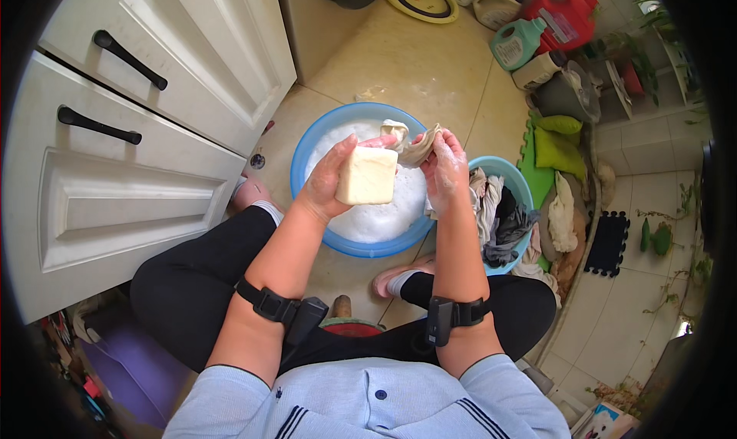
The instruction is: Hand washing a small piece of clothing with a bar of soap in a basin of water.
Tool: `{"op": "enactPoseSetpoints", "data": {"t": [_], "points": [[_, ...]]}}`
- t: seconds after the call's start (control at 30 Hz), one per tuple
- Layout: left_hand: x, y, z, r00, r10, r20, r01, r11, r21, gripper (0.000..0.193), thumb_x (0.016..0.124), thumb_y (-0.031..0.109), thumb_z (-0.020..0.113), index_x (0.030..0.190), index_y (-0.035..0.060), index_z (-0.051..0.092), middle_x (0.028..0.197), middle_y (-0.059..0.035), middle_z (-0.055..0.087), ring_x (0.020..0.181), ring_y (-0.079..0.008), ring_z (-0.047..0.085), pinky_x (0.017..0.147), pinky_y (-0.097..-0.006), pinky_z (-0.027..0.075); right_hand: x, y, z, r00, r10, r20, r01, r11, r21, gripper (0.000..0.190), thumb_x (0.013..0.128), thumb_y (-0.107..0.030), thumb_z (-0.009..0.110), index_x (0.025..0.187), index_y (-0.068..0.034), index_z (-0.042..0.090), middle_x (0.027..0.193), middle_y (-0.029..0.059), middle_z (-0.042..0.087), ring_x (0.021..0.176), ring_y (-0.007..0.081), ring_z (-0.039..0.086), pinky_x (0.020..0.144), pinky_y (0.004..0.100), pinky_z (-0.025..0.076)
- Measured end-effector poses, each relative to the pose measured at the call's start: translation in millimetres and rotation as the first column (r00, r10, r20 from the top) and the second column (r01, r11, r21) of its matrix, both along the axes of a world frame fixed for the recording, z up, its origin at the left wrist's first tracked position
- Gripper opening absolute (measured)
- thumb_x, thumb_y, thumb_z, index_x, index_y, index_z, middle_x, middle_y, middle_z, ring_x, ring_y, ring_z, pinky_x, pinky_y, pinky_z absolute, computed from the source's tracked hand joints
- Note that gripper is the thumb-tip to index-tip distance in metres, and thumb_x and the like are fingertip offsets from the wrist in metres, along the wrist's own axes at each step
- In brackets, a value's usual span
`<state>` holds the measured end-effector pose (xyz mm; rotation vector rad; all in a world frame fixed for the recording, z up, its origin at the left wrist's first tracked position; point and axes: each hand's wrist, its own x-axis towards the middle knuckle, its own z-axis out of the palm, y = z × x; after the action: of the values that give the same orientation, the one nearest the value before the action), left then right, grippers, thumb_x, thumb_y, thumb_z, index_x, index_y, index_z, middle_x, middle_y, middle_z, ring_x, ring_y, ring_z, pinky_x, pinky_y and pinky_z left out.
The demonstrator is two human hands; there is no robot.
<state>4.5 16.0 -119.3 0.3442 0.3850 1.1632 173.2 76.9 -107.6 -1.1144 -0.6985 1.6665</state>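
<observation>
A thick pale-yellow bar of soap (pixel 368 175) rests in my left hand (pixel 329 177), its broad face turned up towards me. My right hand (pixel 446 165) pinches one end of a wet off-white cloth (pixel 419 150) between thumb and fingers. The cloth's other end lies by the left fingertips, beyond the soap; whether those fingers grip it is hard to see. Both hands are above a blue plastic basin (pixel 299 145) filled with white suds (pixel 377 223). To the right, partly behind my right forearm, a light-blue basin (pixel 525 188) holds a heap of white, grey and black clothes (pixel 506 226).
White cabinet doors (pixel 132 203) with black handles stand close on the left. Detergent bottles (pixel 518 44) and a yellow round lid (pixel 422 0) are at the far side. Green cushions (pixel 555 151) lie beyond the light-blue basin. My feet in pink slippers (pixel 388 280) flank the blue basin.
</observation>
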Motion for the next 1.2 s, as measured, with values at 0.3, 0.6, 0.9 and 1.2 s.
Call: {"op": "enactPoseSetpoints", "data": {"t": [0.3,0.6,0.9,1.2], "points": [[5,-1,17,0.999,0.033,0.010,-0.033,0.999,-0.030,0.070,0.084,0.048,0.047,0.126,-0.0065,0.035,0.110,-0.0148,0.054,0.092,-0.0207,0.058,0.078,-0.0328,0.049,-12,-6,3,0.996,0.086,-0.033,-0.088,0.995,-0.054,0.013,0.089,-0.016,0.049,0.095,-0.005,0.053,0.086,0.0036,0.059,0.074,0.0115,0.057,0.065,0.0263,0.049],[16,-5,7,0.991,0.023,0.132,-0.014,0.998,-0.063,0.065,0.085,0.046,0.046,0.124,-0.0052,0.039,0.105,-0.0136,0.056,0.092,-0.0213,0.058,0.077,-0.0338,0.049,-31,-9,-21,0.862,-0.252,0.440,0.091,0.930,0.355,0.012,0.078,-0.008,0.063,0.085,0.000,0.058,0.071,0.0029,0.060,0.062,0.0070,0.053,0.056,0.0208,0.043],[12,-4,4,0.996,0.053,0.078,-0.050,0.998,-0.039,0.070,0.084,0.049,0.046,0.127,-0.0054,0.035,0.106,-0.0144,0.055,0.093,-0.0220,0.057,0.078,-0.0345,0.049,-16,-13,-21,0.926,-0.032,0.375,-0.045,0.980,0.195,0.021,0.077,-0.009,0.063,0.095,0.003,0.060,0.079,0.0052,0.062,0.069,0.0093,0.057,0.064,0.0223,0.046],[9,-3,10,1.000,0.001,0.013,-0.001,1.000,-0.022,0.066,0.085,0.045,0.048,0.126,-0.0053,0.037,0.104,-0.0146,0.056,0.092,-0.0206,0.058,0.076,-0.0337,0.050,-11,-2,-6,0.948,0.041,0.314,-0.079,0.991,0.109,0.010,0.082,-0.010,0.058,0.085,0.000,0.058,0.077,0.0027,0.060,0.068,0.0086,0.055,0.064,0.0229,0.046]]}}
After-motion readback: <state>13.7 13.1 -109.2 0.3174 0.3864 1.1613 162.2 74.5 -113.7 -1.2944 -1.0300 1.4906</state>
